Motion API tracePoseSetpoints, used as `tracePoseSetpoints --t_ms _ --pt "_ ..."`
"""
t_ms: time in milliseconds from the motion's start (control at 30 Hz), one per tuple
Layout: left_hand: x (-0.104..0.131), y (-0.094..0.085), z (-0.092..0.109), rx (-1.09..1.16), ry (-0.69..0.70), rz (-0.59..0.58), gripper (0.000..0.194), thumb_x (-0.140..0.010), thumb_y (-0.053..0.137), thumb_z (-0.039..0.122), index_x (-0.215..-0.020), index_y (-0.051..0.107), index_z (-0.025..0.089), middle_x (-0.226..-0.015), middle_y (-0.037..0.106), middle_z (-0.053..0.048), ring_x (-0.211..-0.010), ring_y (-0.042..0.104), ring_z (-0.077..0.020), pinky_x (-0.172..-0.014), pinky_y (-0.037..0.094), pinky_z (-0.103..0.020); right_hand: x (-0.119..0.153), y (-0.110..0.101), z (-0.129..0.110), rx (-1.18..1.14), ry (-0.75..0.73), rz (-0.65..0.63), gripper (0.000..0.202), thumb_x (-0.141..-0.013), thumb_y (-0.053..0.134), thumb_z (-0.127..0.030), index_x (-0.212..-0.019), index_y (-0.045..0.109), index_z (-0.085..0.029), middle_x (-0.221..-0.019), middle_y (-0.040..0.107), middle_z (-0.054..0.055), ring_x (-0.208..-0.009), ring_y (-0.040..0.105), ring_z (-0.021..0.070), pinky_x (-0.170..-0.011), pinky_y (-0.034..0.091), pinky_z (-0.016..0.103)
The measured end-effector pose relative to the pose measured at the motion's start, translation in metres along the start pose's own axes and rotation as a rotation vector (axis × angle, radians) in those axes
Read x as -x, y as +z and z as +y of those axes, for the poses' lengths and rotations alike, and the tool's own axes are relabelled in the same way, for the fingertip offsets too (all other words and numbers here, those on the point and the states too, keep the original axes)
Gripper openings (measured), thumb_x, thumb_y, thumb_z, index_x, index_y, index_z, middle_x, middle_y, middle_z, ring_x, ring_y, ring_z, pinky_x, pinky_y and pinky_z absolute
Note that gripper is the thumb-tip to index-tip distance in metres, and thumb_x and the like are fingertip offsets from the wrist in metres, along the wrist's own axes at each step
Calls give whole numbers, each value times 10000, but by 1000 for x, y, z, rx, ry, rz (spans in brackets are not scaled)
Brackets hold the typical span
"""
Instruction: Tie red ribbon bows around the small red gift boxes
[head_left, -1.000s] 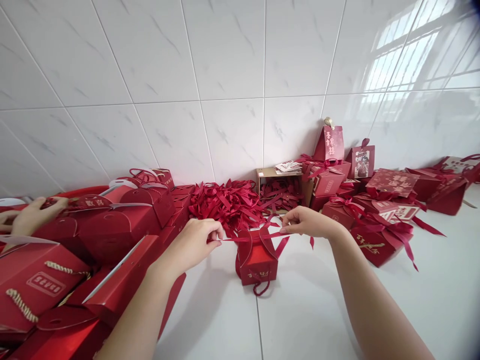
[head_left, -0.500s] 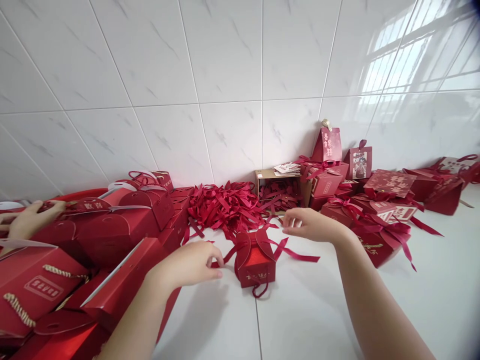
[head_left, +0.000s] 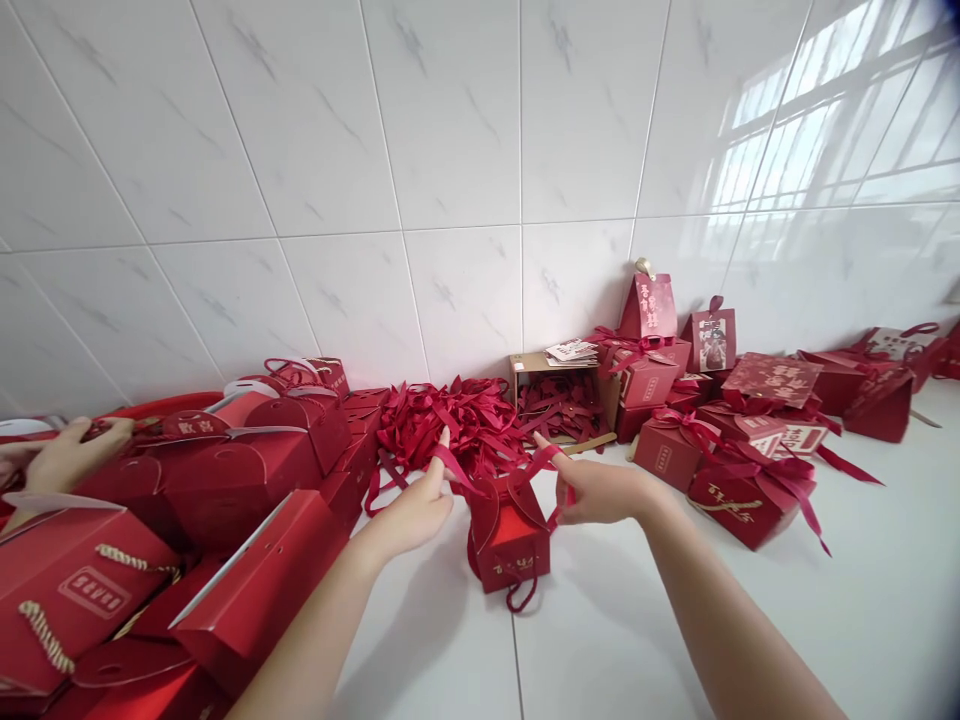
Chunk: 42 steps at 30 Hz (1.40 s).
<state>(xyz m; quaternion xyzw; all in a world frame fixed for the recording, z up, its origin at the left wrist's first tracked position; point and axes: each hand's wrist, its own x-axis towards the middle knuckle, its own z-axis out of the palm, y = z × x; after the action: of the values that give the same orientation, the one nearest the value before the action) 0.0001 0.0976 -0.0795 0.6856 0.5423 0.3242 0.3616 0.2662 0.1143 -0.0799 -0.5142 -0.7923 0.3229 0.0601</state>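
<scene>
Head view: red box (head_left: 514,548) between both hands' fingers (head_left: 435,480).

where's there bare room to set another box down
Widest: white surface right of the right forearm, in front of the bow-tied boxes. Smaller: between the right and the left forearm, in front of the ribboned box. Crowded: left, stacked boxes; back, ribbon pile.
</scene>
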Motion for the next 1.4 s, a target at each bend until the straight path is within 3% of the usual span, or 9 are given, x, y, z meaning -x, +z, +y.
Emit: tracePoseSetpoints --t_ms 133,233,367,600,733,867,967,1167,1400 --pt "3 -1 27 249 -102 -101 610 -769 565 317 -1341 376 227 -1136 632 -104 -935 616 -195 -717 449 -281 9 -11 -6 -378 -290 221 787 -813 583 -322 -1462 139 -274 -1104 597 52 -790 576 137 -687 474 285" --pt "3 -2 33 396 -110 -1 531 -755 628 387 -1223 478 188 -1054 649 -113 -926 622 -215 -714 443 -294 6 -9 -18 -706 -383 448 595 -839 563 -415 -1367 349 -243 -1023 601 42 -695 534 111 -610 464 261" --pt "2 -6 32 432 -29 74 292 -792 592 457 -867 606 175 -898 650 -69 -795 594 -179 -640 425 -261 -5 -5 -25 -934 -339 682 436 -786 597 -527 -1028 623 -165 -828 614 30 -531 449 82 -486 401 244" --pt "6 -11 38 678 12 37 175 -766 671 359 -788 656 187 -747 584 5 -670 528 -110 -616 422 -230 -4 -9 -20 -995 -281 681 605 -746 510 -697 -946 683 -152 -699 591 43 -531 523 132 -455 393 257" --pt "5 -11 36 708 3 97 190 -777 665 375 -778 660 185 -781 593 -5 -756 562 -131 -677 450 -243 -1 -12 -20 -976 -251 805 624 -767 449 -723 -904 678 -159 -488 396 -36 -420 362 94 -407 283 238" --pt "2 -9 33 767 -24 59 269 -816 611 416 -754 664 160 -811 615 -39 -774 564 -142 -667 455 -247 1 -15 -20 -1067 -334 910 528 -772 480 -700 -732 611 -190 -500 203 -77 -419 257 82 -417 244 241" --pt "2 -8 33 801 -25 104 258 -807 627 411 -854 688 165 -817 619 -34 -772 561 -134 -660 452 -239 2 -16 -21 -1171 -373 876 469 -770 523 -667 -663 507 -210 -539 239 -67 -451 297 86 -446 289 240" --pt "6 -9 37 734 91 375 332 -750 693 429 -962 688 173 -787 633 -14 -740 563 -121 -656 450 -232 5 -15 -25 -1168 -447 821 347 -787 581 -487 -651 413 -216 -634 320 -36 -533 357 108 -506 352 261" --pt "7 -16 44 588 207 504 383 -763 655 480 -1003 703 185 -789 666 -26 -690 549 -116 -660 452 -236 19 -16 -24 -832 -400 1019 254 -826 558 -428 -840 644 -190 -655 508 -13 -553 442 112 -522 399 251"
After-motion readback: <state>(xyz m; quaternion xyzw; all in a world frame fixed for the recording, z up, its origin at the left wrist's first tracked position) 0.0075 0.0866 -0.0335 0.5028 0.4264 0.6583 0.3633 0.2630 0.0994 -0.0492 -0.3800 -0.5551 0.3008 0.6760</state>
